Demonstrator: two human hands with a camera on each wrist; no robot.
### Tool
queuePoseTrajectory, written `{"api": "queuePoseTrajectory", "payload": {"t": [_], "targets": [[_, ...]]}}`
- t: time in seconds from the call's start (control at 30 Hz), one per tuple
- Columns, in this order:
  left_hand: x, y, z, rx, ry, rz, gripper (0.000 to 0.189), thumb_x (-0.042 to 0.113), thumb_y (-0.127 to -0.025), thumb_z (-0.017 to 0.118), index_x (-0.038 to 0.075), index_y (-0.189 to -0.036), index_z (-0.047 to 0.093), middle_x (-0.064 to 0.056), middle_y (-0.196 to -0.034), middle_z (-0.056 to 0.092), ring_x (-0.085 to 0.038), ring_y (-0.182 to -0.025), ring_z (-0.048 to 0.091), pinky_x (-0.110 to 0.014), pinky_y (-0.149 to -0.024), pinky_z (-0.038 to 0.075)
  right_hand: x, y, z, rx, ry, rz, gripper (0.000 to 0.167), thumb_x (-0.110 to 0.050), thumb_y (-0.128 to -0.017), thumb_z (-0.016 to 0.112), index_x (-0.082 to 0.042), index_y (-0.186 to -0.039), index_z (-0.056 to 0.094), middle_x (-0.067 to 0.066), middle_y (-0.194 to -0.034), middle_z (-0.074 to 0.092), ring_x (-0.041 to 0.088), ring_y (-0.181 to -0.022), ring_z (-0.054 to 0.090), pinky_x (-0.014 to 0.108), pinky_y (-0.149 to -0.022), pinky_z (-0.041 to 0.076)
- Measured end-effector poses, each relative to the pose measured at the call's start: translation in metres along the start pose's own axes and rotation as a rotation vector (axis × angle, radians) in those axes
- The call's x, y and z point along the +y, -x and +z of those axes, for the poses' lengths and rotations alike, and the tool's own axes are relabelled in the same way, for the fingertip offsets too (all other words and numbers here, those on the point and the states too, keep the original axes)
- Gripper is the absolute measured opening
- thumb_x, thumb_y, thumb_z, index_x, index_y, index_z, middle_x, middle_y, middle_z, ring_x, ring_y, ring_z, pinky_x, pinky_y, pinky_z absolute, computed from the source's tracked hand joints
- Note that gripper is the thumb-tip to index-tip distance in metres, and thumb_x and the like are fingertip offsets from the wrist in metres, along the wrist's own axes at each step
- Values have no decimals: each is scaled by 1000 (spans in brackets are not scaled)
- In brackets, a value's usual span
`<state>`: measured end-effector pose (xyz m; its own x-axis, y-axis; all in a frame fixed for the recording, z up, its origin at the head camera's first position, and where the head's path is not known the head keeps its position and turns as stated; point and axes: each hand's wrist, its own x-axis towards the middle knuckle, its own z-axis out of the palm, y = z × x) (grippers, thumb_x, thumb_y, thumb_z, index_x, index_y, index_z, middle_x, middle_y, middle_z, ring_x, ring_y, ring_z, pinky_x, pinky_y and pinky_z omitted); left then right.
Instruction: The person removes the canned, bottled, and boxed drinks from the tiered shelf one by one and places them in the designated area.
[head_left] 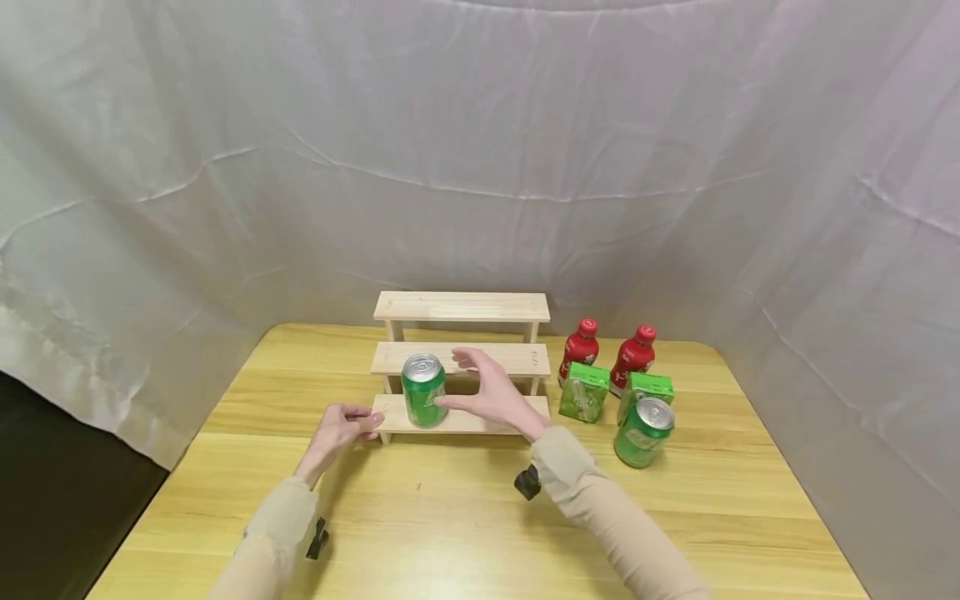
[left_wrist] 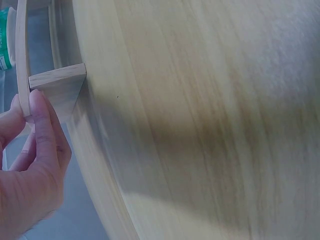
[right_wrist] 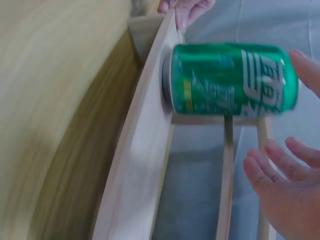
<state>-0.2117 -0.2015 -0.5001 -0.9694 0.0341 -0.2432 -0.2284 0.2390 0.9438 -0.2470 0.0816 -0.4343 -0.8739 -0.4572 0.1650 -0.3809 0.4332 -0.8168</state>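
Note:
A green soda can (head_left: 423, 392) stands upright on the lowest board of a three-tier wooden shelf (head_left: 487, 417), left of its middle. Just to the can's right, my right hand (head_left: 497, 393) is spread, thumb and fingers apart. In the right wrist view, the thumb (right_wrist: 306, 70) is close to the can's top end, and I cannot tell whether it touches; the other fingers are clear of the can. My left hand (head_left: 341, 429) pinches the left end of that lowest board between thumb and fingers, as the left wrist view shows (left_wrist: 37, 150).
Right of the shelf stand two red bottles (head_left: 581, 346) (head_left: 634, 357), two green drink cartons (head_left: 585, 390) (head_left: 647, 387) and a second green can (head_left: 645, 432). The wooden table (head_left: 450, 517) meets grey curtains (head_left: 480, 200) behind and at the sides.

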Motion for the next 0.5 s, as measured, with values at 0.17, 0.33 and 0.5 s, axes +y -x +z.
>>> {"api": "queuePoseTrajectory", "payload": {"t": [0.17,0.33,0.5], "targets": [[-1,-1,0,-9,9,9,41,5,-95,67,-23,-122,54,-19,-97,73,-8,-72,68,-27,-77,66,-5,-11,17,-9,18,-22,83,-30,-80,86,-4,-146,43,16,-143,54,34,-129,55,54,-112,49],[-1,0,0,8,-25,2,44,7,-96,67,-23,-125,52,-22,-101,71,-8,-73,68,-28,-78,66,-8,-17,27,0,35,-23,80,-29,-78,87,-7,-143,46,13,-138,58,32,-124,59,51,-110,50],[-1,0,0,5,-19,4,45,7,-96,67,-23,-126,51,-26,-104,70,-9,-75,69,-28,-79,66,-9,-21,33,22,7,-23,77,-24,-77,88,-6,-141,47,14,-135,60,33,-121,61,52,-108,52]]}}
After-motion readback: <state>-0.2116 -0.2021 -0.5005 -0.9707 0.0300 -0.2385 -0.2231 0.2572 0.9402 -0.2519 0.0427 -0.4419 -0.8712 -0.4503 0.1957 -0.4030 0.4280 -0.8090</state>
